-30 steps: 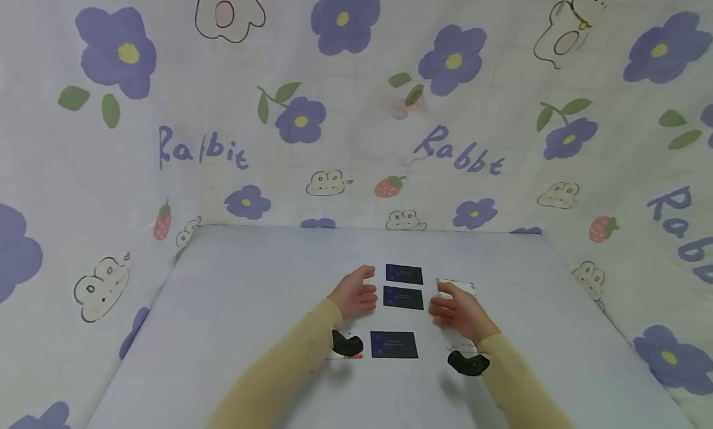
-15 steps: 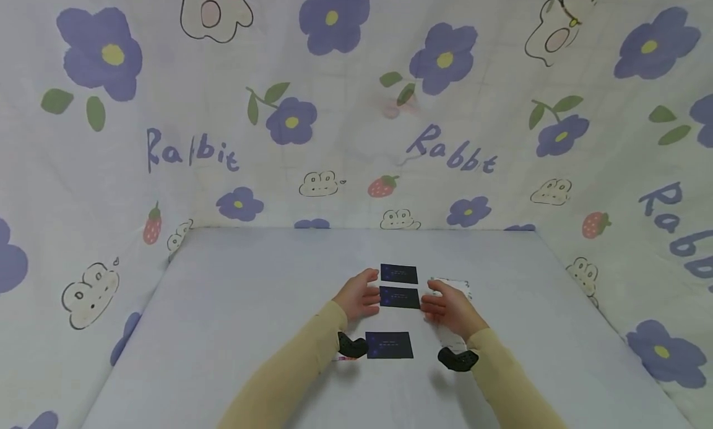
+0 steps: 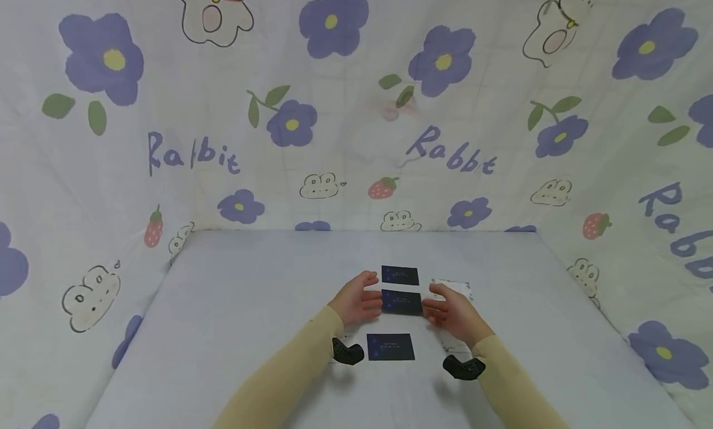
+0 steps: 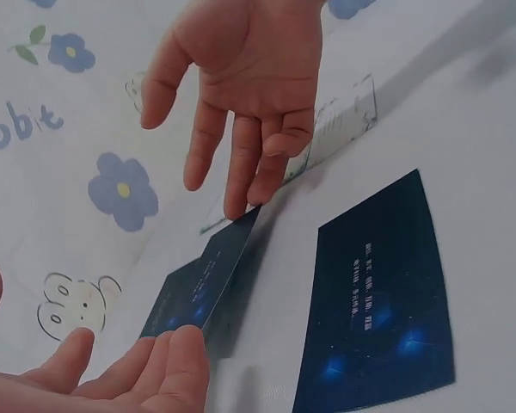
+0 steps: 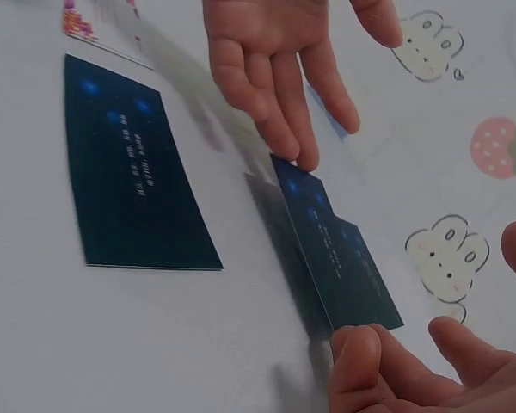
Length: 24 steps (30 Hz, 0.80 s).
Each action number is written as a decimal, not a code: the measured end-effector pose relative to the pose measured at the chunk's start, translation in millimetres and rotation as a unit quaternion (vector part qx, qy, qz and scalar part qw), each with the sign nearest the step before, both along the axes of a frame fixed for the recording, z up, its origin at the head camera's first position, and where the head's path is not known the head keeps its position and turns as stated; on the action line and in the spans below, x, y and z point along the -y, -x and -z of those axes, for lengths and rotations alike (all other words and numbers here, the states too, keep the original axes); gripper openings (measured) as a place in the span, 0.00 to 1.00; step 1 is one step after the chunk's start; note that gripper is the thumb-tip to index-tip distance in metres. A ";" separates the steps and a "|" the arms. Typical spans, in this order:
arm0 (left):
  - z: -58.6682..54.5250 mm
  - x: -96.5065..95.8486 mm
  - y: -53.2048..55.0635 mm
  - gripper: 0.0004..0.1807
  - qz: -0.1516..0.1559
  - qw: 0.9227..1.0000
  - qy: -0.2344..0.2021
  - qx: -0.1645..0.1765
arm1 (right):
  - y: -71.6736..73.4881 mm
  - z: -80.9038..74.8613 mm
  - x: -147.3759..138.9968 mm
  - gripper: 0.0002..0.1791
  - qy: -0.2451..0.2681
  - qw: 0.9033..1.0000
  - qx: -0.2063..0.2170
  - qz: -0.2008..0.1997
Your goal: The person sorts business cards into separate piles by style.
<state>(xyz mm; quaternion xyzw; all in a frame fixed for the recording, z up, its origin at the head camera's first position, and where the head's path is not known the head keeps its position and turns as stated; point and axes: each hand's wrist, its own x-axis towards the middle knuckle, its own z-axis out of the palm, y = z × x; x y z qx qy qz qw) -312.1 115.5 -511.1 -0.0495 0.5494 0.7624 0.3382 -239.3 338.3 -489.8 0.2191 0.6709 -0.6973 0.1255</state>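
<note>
My left hand [image 3: 355, 301] and right hand [image 3: 457, 312] face each other in the head view, palms inward. Between their fingertips is a dark blue card [image 3: 402, 303] with small light print. It looks raised off the table, with a shadow below it in both wrist views. The left fingertips [image 4: 185, 353] touch one short edge, and the right fingertips [image 5: 348, 344] touch the opposite one. Fingers on both hands are fairly straight, not curled round the card. A second dark card [image 3: 400, 275] lies just beyond, and a third [image 3: 391, 347] lies nearer, flat on the table.
A white patterned card [image 3: 453, 286] lies partly hidden under my right hand. Another white card [image 5: 107, 30] with pink flowers lies by the left wrist. Black wrist devices [image 3: 348, 351] hang below both sleeves. A printed cloth wall [image 3: 356, 107] borders the white table [image 3: 250, 268].
Both hands have closed in from the sides to the middle dark card's short edges. That card now looks lifted slightly and nearer to me. The other two dark cards stay in place.
</note>
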 end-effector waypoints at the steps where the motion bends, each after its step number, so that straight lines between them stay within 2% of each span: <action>1: -1.6 2.6 -3.0 0.37 0.005 1.000 -0.006 -0.002 | -3.7 -1.2 0.0 0.37 0.001 1.000 0.000 -0.003; 5: -8.8 15.3 -19.2 0.37 0.025 0.999 -0.021 -0.016 | -20.4 -3.0 -0.4 0.35 0.005 1.000 -0.004 -0.020; 9: -10.8 29.3 -37.6 0.36 0.033 0.999 -0.034 -0.020 | -36.3 -4.9 1.4 0.35 0.026 0.999 -0.007 -0.032; 17: -14.9 49.8 -69.3 0.36 0.027 0.997 -0.074 0.010 | -60.8 -13.9 7.1 0.38 0.049 0.997 -0.009 -0.065; 24: -19.4 61.7 -86.1 0.36 0.039 0.998 -0.050 -0.006 | -70.3 -17.0 15.1 0.39 0.048 0.996 -0.004 -0.078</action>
